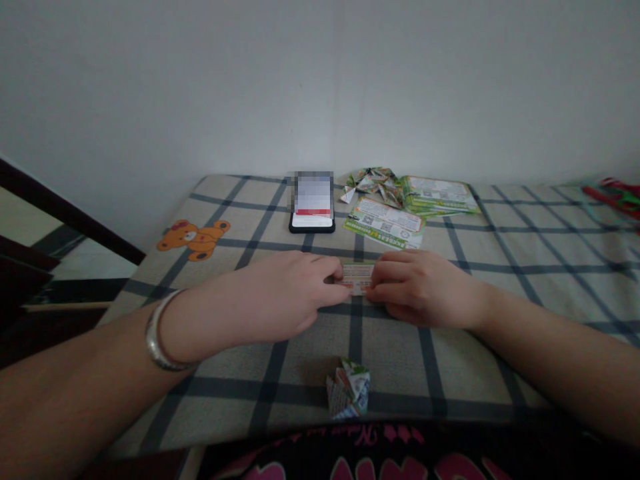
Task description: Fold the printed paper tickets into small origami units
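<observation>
A small strip of printed paper (358, 275), which looks folded, lies on the checked tablecloth between my two hands. My left hand (300, 293) pinches its left end between thumb and fingers. The right end is under the closed fingers of my right hand (417, 288). Closer to me stands a folded paper piece (349, 390) with green and white print. Beyond my hands lies a flat printed leaflet (385, 221). Both ends of the strip are partly hidden by my fingers.
A phone (312, 223) stands or lies near the wall. To its right are several folded paper pieces (375, 183) and a stack of leaflets (443, 195). A bear picture (194, 239) marks the cloth at left. Something red and green (617, 197) sits at far right.
</observation>
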### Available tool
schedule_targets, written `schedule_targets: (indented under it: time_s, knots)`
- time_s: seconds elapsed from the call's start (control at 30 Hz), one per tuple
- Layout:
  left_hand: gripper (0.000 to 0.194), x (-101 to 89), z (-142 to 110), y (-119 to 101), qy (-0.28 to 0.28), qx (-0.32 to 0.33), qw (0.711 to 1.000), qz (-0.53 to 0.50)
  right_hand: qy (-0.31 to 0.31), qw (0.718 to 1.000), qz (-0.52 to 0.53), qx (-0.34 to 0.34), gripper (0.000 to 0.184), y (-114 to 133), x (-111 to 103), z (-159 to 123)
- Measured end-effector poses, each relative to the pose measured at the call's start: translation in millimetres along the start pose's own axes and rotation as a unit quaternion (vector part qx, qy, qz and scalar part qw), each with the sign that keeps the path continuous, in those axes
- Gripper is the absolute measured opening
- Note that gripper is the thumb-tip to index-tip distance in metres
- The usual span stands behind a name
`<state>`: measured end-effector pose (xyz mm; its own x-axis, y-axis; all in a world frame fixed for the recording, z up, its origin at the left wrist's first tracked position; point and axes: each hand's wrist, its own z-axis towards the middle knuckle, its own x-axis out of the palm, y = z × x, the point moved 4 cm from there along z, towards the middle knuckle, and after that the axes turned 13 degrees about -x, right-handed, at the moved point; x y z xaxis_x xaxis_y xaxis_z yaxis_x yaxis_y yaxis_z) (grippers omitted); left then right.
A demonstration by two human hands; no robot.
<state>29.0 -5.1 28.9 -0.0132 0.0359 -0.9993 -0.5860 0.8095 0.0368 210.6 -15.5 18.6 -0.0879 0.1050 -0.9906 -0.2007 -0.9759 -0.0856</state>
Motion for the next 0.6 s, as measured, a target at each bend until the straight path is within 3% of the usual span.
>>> schedule_targets:
  time_s: [0.3,0.6]
  knots:
    - [0.026,-2.2,0.8,6.4,0.020,0.014,0.999,-0.048,0.010,1.000,0.029,-0.005,0.014,-3.8,-2.6,-10.6]
    - [0.024,-0.2,1.7,9.8,0.005,0.030,0.998,-0.061,0.004,0.996,0.092,0.016,0.015,-6.1,-5.8,-15.2]
